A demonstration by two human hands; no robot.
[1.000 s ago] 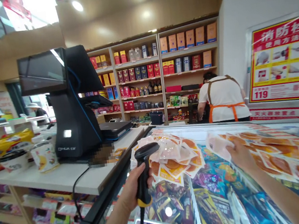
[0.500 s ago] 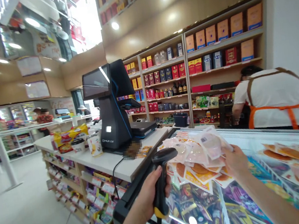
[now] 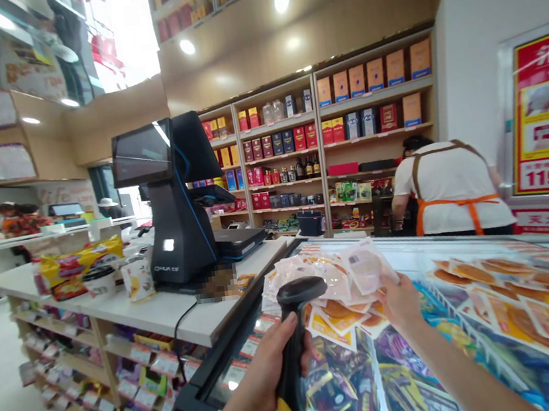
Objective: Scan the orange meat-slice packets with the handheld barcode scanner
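My left hand is wrapped round the handle of a black and yellow barcode scanner, its head raised and its cord hanging below. At the right, my right hand pinches the edge of a clear-and-white plastic packet. That packet leans over a heap of similar packets on the freezer's glass top. Under them lie packets with round brown contents and yellow print. The scanner head hides part of the heap.
More brown flat packets cover the right of the chest freezer. A checkout terminal stands on the white counter with a cup and snack bags. Beyond, a co-worker in an orange-tied apron bends by the shelves.
The view has turned right, bringing a red wall poster into sight. Both hands keep their holds on the scanner and the packet, with little movement relative to the heap.
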